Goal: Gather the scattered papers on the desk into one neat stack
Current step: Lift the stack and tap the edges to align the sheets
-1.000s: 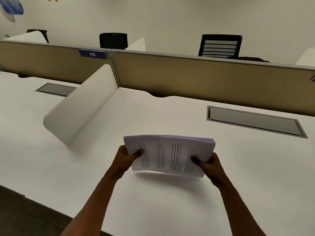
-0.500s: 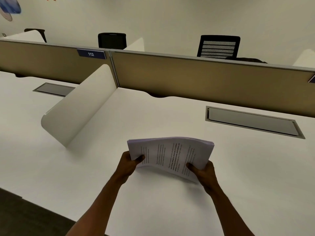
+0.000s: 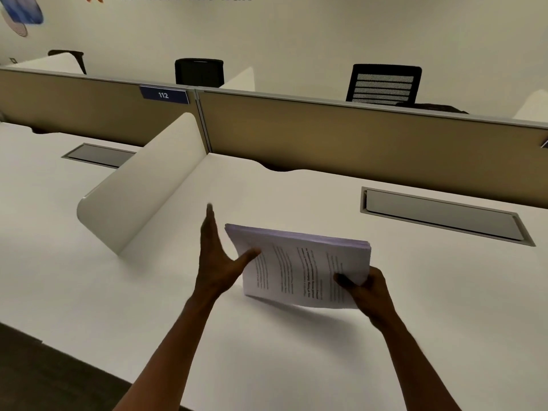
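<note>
A thick stack of printed white papers (image 3: 299, 265) is held tilted just above the white desk (image 3: 267, 351), its near edge low over the surface. My right hand (image 3: 366, 292) grips the stack's right near corner, thumb on top of the top sheet. My left hand (image 3: 215, 262) is beside the stack's left edge with fingers straight and pointing away from me. Its thumb tip touches the left edge of the papers. No loose sheets lie elsewhere on the desk.
A curved white divider (image 3: 142, 185) stands on the desk to the left. A tan partition (image 3: 355, 137) closes off the back. A grey cable hatch (image 3: 444, 216) is set into the desk at the right. Black chairs (image 3: 384, 83) stand beyond the partition.
My left hand let go of the stack's left corner and opened flat beside its left edge. The stack shifted slightly right and tilted, now carried by my right hand alone.
</note>
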A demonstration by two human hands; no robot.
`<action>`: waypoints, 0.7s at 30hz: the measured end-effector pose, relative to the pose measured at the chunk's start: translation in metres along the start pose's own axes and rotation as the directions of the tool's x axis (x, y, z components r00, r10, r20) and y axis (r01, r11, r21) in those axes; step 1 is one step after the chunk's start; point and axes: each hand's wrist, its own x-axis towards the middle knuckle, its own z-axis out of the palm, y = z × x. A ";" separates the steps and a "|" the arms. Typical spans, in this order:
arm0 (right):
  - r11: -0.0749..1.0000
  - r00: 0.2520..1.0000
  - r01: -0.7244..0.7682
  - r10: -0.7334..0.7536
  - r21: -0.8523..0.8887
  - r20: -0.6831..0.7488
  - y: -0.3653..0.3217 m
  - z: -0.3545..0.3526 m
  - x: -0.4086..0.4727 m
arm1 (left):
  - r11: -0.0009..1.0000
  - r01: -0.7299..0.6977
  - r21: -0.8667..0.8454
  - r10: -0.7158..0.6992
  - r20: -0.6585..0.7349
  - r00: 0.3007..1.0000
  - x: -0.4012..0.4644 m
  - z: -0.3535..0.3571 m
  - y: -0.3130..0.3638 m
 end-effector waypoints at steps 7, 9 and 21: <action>0.908 0.958 0.263 -0.204 -0.325 0.203 -0.079 -0.006 0.013 | 0.884 -0.365 0.292 0.187 0.495 0.849 0.036 0.006 0.082; 0.852 0.921 0.373 -0.292 -0.368 0.257 -0.100 -0.009 0.014 | 0.933 -0.289 0.216 0.167 0.453 0.876 0.039 0.008 0.085; 0.951 0.954 0.102 -0.177 0.292 0.243 -0.059 0.013 0.005 | 0.850 0.232 -0.473 -0.128 0.241 0.962 0.009 0.022 0.027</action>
